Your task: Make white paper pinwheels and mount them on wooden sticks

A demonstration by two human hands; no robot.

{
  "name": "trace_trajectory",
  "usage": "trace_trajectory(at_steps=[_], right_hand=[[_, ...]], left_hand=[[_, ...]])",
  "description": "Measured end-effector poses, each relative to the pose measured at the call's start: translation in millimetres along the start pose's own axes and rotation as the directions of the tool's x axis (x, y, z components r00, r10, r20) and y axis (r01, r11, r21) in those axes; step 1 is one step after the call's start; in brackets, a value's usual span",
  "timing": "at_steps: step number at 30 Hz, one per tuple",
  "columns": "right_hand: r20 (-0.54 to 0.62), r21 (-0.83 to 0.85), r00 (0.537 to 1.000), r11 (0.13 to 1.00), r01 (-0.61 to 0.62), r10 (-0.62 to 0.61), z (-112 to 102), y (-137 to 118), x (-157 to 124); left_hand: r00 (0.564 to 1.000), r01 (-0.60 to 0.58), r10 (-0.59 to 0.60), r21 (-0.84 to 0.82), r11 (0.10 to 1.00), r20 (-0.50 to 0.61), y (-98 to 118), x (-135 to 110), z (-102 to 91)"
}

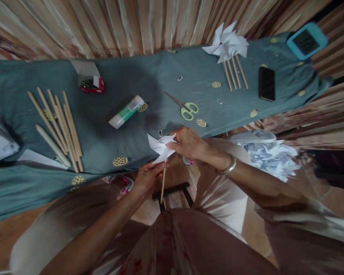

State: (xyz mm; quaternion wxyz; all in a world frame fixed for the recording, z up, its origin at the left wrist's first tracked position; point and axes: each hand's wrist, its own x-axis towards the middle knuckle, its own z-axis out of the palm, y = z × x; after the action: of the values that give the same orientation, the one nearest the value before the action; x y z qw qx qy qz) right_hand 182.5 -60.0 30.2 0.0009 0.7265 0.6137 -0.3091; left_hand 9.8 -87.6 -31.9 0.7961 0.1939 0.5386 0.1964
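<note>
Head view: pinches the pinwheel [159, 146] with right hand [189, 143], grips its stick [163, 184] just below with left hand [146, 176], presumably to stop it spinning.

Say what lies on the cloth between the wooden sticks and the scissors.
In the head view, a green and white tube lies between the wooden sticks and the scissors.

I count one separate white paper pinwheel [161, 146], plus four round wooden sticks [227, 75] under the bunched white pinwheels [227, 41]. My screen shows one green-and-white glue tube [126, 112], one pair of green-handled scissors [184, 104], one black rectangular phone [266, 83] and one red cardboard box [96, 89].
</note>
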Motion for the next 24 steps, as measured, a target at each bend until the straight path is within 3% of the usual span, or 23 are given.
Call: trace_trajectory(at_steps=[9,24], right_hand=[[0.010,-0.077,0.999,0.996,0.047,-0.047,-7,-1,7],[0.121,0.185,0.992,0.982,0.024,-0.047,-7,13,20]], left_hand=[[0.997,-0.058,0.056,0.026,0.998,0.051,1,0,-0.8],[0.997,-0.037,0.037,-0.005,0.999,0.065,2,1,3.0]])
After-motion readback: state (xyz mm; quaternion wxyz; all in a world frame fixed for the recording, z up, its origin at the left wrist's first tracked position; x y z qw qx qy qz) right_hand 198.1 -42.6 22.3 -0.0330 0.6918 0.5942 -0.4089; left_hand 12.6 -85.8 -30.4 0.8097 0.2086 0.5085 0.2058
